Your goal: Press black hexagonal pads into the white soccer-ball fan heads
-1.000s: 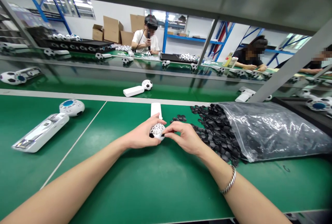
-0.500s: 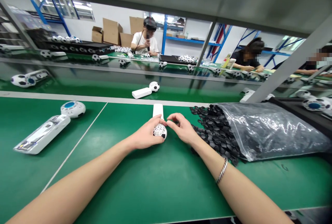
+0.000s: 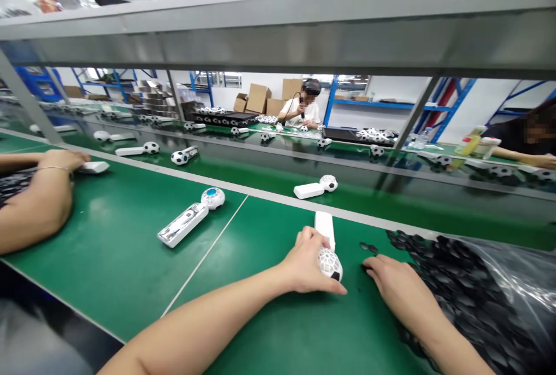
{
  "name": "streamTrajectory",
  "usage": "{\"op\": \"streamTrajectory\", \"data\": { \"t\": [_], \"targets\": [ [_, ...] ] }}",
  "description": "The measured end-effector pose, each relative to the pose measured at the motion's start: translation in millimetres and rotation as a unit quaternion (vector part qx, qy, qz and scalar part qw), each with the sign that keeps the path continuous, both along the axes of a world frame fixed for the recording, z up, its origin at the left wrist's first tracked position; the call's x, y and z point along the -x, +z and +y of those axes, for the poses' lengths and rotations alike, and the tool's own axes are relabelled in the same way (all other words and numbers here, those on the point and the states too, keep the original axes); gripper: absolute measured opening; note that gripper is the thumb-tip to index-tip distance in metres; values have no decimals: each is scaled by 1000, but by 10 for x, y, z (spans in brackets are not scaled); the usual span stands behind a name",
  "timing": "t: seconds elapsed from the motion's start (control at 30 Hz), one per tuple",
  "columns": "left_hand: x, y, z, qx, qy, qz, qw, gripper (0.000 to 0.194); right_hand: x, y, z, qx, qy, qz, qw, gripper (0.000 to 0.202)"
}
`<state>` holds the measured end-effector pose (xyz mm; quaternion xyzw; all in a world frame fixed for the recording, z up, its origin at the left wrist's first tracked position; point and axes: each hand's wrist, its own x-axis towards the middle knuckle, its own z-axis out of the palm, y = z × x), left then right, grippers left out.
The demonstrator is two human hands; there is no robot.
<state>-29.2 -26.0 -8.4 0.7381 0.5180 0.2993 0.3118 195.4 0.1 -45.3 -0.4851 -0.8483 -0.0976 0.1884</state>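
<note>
A white soccer-ball-headed device [image 3: 330,262] lies on the green table, its white handle pointing away from me. My left hand [image 3: 309,259] curves around the left side of its ball head, which has an open white grille and a black patch. To the right, my right hand [image 3: 397,282] is at the edge of a heap of thin black pieces [image 3: 469,288]. Its fingertips are closed on a small black piece [image 3: 364,268] at the tabletop, partly hidden by the fingers. Two loose black pieces [image 3: 368,246] lie just beyond those fingertips.
A clear plastic bag [image 3: 521,271] spills the heap at right. Another device [image 3: 185,224] with its inside exposed lies at left. Beyond the table rim, a device [image 3: 309,190] rests on the green belt [image 3: 269,177]. A co-worker's arms [image 3: 47,195] reach in at left; a grey shelf [image 3: 278,39] spans overhead.
My right hand has left the ball head and moved right and down to the black pieces. My left hand stays on the device. The view has swung left, bringing a co-worker's arms into sight.
</note>
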Motion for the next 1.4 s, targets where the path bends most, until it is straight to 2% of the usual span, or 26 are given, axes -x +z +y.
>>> {"op": "streamTrajectory", "data": {
  "t": [0.1, 0.27, 0.4, 0.47, 0.57, 0.67, 0.77, 0.93, 1.1, 1.27, 1.4],
  "targets": [
    [69, 50, 24, 9, -40, -5, 999, 68, -54, 43, -42, 56, -25, 28, 998, 20],
    [176, 99, 83, 27, -130, -1, 991, 63, -29, 240, -118, 133, -47, 59, 988, 20],
    [148, 59, 83, 11, -110, -13, 994, 61, 70, 339, -164, 142, -49, 136, 979, 15],
    [121, 33, 77, -4, -100, -13, 995, 60, 144, 348, -198, 161, -17, 217, 963, 15],
    [106, 12, 90, -11, -103, -10, 995, 55, 265, 336, -252, 237, 60, 332, 911, 17],
    [123, 15, 122, -12, -117, -8, 993, 51, 357, 340, -294, 264, 95, 386, 879, 14],
    [148, 31, 148, -17, -152, -6, 988, 50, 398, 363, -315, 248, 130, 372, 885, 9],
    [168, 54, 175, -8, -187, 0, 982, 50, 430, 365, -290, 191, 182, 321, 910, 14],
    [152, 58, 169, -7, -185, 1, 983, 45, 485, 337, -270, 143, 195, 283, 928, 13],
    [93, 33, 137, -54, -158, -14, 986, 39, 513, 326, -263, 158, 174, 310, 921, 10],
    [40, 22, 146, -55, -136, -22, 989, 36, 498, 327, -190, 166, 163, 318, 919, 11]
  ]
}}
